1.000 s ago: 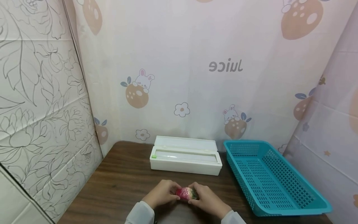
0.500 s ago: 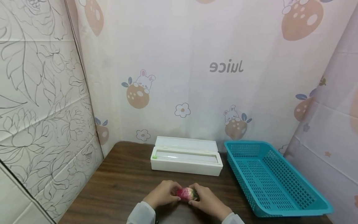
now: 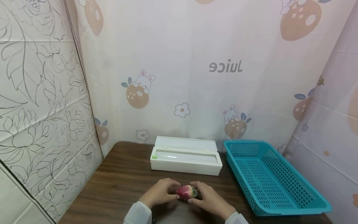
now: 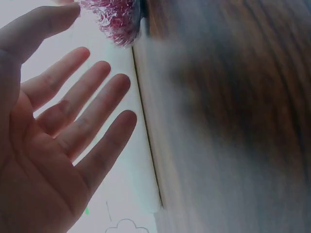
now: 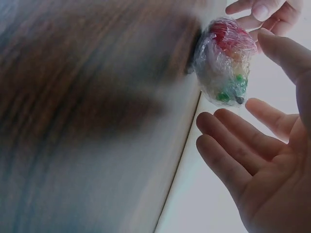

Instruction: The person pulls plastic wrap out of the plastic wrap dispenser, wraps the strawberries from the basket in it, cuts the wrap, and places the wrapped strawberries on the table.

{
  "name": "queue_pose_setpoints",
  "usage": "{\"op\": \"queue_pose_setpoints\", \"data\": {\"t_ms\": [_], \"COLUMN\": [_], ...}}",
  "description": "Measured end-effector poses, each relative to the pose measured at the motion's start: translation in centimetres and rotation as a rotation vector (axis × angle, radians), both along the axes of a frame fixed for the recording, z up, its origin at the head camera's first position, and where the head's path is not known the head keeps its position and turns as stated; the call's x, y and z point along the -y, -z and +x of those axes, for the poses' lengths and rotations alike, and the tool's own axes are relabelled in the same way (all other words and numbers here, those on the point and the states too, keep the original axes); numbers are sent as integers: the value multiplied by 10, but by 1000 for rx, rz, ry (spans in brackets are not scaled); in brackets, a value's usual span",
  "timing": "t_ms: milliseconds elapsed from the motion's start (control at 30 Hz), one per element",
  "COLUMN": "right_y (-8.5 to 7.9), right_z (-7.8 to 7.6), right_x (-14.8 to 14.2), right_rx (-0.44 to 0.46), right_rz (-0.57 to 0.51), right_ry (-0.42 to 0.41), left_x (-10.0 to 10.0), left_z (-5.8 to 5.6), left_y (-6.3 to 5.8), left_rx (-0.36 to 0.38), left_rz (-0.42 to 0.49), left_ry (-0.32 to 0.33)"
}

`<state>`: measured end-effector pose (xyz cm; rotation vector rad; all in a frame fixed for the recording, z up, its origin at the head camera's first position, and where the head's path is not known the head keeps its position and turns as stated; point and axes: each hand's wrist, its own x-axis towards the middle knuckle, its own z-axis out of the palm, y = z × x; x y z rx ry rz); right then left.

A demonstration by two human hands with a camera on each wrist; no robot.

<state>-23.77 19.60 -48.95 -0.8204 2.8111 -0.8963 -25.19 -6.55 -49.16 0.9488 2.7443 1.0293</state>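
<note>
A small fruit-shaped thing [image 3: 186, 192], red with a pale band and a green end, lies on the brown wooden table between both hands. Crinkled clear plastic film wraps it, plain to see in the right wrist view. My left hand [image 3: 161, 193] is at its red end, fingers spread and apart from it, the thumb tip close by. On the green end's side my right hand [image 3: 209, 199] has its fingers extended, loosely bent around a gap. Neither hand grips the wrapped fruit [image 5: 226, 63]. In the left wrist view the left palm [image 4: 48, 165] faces the camera.
Behind the hands stands a white cling film dispenser [image 3: 185, 166] with its lid raised and a green slider [image 3: 154, 156] at its left end. A teal perforated basket [image 3: 291, 212] sits at the right. A printed curtain [image 3: 167, 62] hangs behind the table.
Both hands have let go of the wrapped fruit. Their fingers have spread and drawn slightly outward, leaving it on the table. Basket and dispenser have stayed in place.
</note>
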Motion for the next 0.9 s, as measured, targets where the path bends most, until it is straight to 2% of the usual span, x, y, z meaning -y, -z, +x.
{"op": "queue_pose_setpoints", "data": {"t_ms": [133,367,633,733,900], "right_y": [-3,-8,-10,-10,-10], "right_z": [1,4,4,4,3], "right_x": [0,1,1,-2,-9], "right_rx": [-27,-90,-101,-126,-265], "right_rz": [13,41,43,55,110], "right_ry": [34,102,109,157,306], "left_x": [4,8,13,18,27], "left_z": [-1,-1,1,3,5], "left_y": [-1,-4,-2,0,3], "left_rx": [-25,-47,-63,-146,-345], "left_rz": [14,27,23,-7,-42], "left_ry": [-26,-111,-124,-163,-308]}}
